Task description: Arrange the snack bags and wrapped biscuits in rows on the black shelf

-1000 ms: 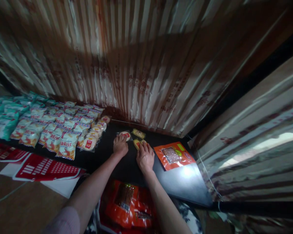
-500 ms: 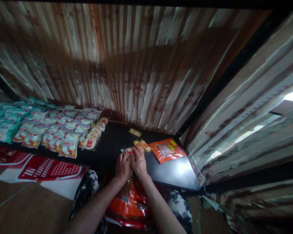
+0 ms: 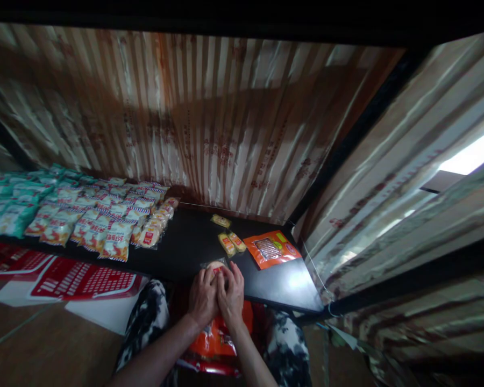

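Okay, both hands were at the front edge of the shelf [image 3: 282, 287], side by side and touching. Left hand [image 3: 204, 297]: fingers bent, narrow, holding the near left side of a round cake [image 3: 215, 265] in a clear wrapper. Right hand [image 3: 230, 294]: same cake from the right, fingers close together, narrow too. Cake sat at the front edge, right of the shelf's middle, its far rim showing past the fingertips; couldn't tell if it was lifted off the surface.

Beyond the hands, a pair of small yellow packs [image 3: 231, 243] lay side by side, and a single yellow pack [image 3: 220, 221] lay near the back edge. Flat orange bag [image 3: 272, 249] was just right of the pair, toward the back right corner. A row of round cakes [image 3: 153, 228] ran from near the back edge toward the front, left of the hands. White snack bags [image 3: 116, 239] were packed close beside that row, then teal bags [image 3: 18, 215] out to the left end.

Below the front edge, a red basket [image 3: 210, 368] with orange packages [image 3: 212, 338] stood between the person's legs. More red baskets [image 3: 84, 279] were under the left part. Striped sheeting [image 3: 226, 123] hung along the back edge.
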`<state>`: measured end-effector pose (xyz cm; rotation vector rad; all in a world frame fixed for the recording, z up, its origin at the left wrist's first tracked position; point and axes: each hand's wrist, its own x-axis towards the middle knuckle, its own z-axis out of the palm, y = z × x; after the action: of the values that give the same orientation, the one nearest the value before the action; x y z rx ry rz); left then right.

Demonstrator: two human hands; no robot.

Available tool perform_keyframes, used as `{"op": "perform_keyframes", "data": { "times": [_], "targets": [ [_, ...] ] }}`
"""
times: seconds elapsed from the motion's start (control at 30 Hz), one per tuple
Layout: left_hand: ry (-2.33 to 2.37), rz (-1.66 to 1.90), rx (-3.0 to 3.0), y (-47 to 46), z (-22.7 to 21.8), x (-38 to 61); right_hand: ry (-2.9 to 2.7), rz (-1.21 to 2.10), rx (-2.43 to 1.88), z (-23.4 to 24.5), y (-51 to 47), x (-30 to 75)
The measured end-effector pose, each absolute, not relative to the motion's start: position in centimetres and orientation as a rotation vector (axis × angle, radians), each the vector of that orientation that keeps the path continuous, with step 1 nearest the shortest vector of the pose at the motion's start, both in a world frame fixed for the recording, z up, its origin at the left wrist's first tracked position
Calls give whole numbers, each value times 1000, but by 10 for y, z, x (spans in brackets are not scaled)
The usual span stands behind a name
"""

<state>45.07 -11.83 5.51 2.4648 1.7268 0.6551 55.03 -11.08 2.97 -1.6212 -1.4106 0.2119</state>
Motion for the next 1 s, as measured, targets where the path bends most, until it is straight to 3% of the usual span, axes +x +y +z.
{"op": "perform_keyframes", "data": {
  "times": [0.37, 0.73, 1.0],
  "targets": [
    [1681, 722, 2490, -121, 9, 450, -1262, 463, -1604, 28, -126, 554],
    [1761, 743, 2615, -130, 29, 449, -1188, 514, -1568, 40, -133, 557],
    [1621, 745, 2309, -135, 71, 444, -1021, 729, -1570, 65, -128, 556]
  ]
}}
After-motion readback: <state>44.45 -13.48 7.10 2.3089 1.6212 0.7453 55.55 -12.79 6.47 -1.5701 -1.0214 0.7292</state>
